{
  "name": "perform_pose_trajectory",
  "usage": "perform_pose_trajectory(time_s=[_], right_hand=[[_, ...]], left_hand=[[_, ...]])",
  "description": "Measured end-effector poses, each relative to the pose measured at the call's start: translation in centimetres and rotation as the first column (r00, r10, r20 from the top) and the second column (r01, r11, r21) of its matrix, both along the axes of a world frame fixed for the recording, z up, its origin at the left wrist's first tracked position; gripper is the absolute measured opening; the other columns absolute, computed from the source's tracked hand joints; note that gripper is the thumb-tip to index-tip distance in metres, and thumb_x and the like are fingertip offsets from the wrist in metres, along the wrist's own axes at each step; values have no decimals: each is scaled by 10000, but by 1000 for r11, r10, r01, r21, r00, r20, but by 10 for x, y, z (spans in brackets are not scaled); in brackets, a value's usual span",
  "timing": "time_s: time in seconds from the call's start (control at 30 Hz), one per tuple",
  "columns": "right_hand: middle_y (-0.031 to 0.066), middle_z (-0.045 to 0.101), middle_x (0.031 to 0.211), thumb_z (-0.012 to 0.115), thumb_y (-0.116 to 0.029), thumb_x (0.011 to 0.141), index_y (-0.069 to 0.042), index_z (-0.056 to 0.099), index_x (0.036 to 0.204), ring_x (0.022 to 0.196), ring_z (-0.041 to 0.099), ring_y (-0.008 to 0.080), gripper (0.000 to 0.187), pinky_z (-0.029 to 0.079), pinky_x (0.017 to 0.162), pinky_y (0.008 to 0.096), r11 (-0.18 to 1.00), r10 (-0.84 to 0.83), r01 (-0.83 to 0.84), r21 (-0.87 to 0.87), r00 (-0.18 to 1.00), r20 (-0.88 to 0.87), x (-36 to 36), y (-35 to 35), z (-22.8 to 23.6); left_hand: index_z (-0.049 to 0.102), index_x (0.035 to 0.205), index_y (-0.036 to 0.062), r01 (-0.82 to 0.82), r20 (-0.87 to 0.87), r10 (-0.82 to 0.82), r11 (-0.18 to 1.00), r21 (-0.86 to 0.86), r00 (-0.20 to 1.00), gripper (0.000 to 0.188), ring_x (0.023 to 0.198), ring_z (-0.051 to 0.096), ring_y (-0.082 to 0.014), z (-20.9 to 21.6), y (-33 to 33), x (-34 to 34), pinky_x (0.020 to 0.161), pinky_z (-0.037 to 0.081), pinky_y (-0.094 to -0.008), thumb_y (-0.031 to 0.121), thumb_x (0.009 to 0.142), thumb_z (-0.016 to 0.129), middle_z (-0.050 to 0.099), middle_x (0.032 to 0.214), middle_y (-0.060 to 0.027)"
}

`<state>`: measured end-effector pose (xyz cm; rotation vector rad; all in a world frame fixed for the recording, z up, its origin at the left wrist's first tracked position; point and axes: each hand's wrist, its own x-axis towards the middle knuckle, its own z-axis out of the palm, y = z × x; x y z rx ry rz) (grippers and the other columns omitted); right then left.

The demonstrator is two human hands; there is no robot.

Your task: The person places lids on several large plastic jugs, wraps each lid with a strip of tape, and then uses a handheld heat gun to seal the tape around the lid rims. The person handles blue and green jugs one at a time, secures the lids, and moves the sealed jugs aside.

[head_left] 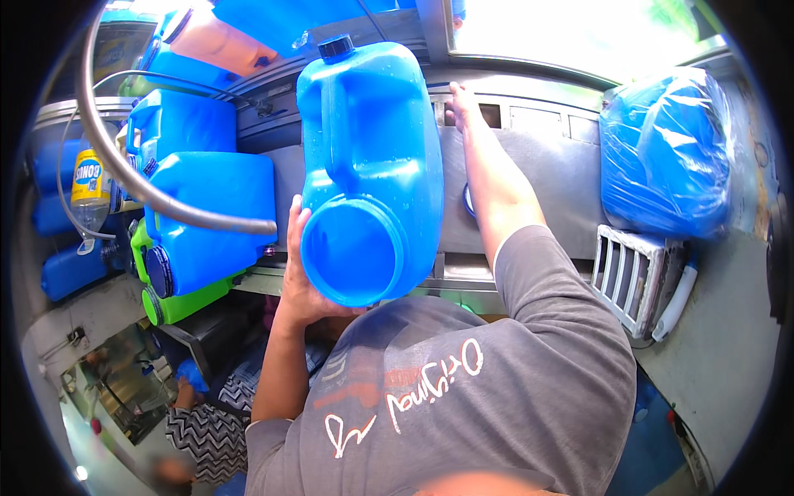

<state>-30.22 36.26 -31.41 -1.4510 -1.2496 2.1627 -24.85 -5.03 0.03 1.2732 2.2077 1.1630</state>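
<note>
A large blue plastic water jug (pixel 426 174) is tilted with its wide, uncapped round mouth toward me. A small black cap (pixel 337 48) is on its far end, and its moulded handle runs along the top. My left hand (pixel 304 285) grips the near left side, beside and under the mouth; part of the fingers is hidden by the jug. My right arm reaches forward past the jug's right side. At its end my right hand (pixel 461 103) is beside the jug over the metal counter (pixel 521 182), fingers apart, with nothing visible in it.
Blue jugs (pixel 211 211) and a green jug (pixel 194 302) are stacked at left, crossed by a grey hose (pixel 149 186). A plastic-wrapped blue container (pixel 666 153) stands at right above a white grille (pixel 626 277). Another person in a zigzag-patterned top (pixel 207 438) is at lower left.
</note>
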Motion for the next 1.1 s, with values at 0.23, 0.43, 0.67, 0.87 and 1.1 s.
perform_pose_trajectory(time_s=[0.23,0.43,0.67,0.87,1.1], right_hand=[[197,356,1564,550,-443,1013,-108,296,1564,1399,420,357,693,356,1098,566,934,-245,196,-297,960,-138,-28,10,14],[201,604,1310,569,-479,975,-13,520,1374,1165,616,308,615,487,923,477,971,-239,239,-23,971,-3,-45,6,34],[169,691,1207,458,-467,1034,-8,657,1245,1145,632,253,543,467,981,400,981,195,-186,62,947,-254,-52,-6,83],[194,659,1241,415,-423,1063,31,634,1223,1159,611,286,529,444,1003,398,797,238,-70,599,949,-207,30,-52,114],[192,441,1504,346,-716,991,-5,353,1526,1400,403,312,890,303,1164,406,878,233,-21,478,891,-389,195,-217,174]], left_hand=[[129,1586,100,40,1,-40,998,-37,999,1573,1512,175,-459,5,2,-14,1194,275,-555,583,359,986,100,1623,-316],[119,1590,100,32,14,-31,999,-36,999,1578,1515,172,-453,4,9,-19,1197,267,-554,606,365,975,117,1626,-302],[162,1604,114,14,36,-15,1000,25,999,1579,1523,186,-402,-1,14,-24,1206,263,-538,668,352,949,75,1648,-265],[205,1579,103,-30,27,29,999,40,999,1494,1513,209,-436,-6,15,-16,1198,280,-509,463,366,999,199,1614,-287],[210,1576,109,-40,52,37,998,56,998,1429,1507,214,-447,-5,17,-15,1197,283,-498,488,434,981,193,1605,-304]])
